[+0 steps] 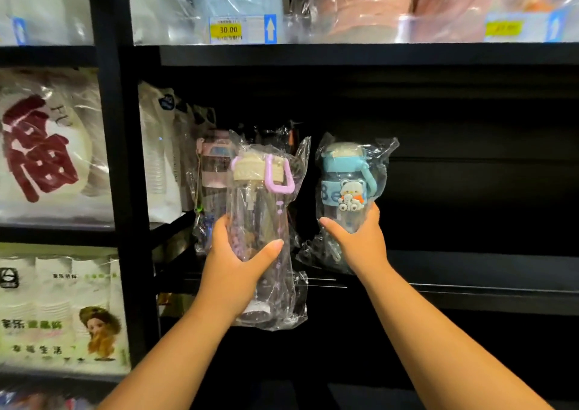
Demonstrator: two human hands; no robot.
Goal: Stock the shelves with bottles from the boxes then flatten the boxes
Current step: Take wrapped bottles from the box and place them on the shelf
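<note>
Stocking is under way: the left hand (pixel 236 271) clasps a tall clear plastic-wrapped bottle with cream lid and lilac loop (pixel 263 221), the right hand (pixel 357 240) a shorter blue-capped bear bottle in plastic wrap (pixel 346 190), both held before the black metal shelf (pixel 470 271), likely needing upright setting beside the pink-lidded wrapped bottle (pixel 213 171).

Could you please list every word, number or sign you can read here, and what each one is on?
"30.00": yellow price tag on the upper shelf edge, beside a white up arrow on blue.
"Be", rest hidden: blue band of the bear bottle in the right hand.
Large red Chinese character: bagged item at left.
Second price tag, barcode and cup pack print: too blurred to read.
</note>
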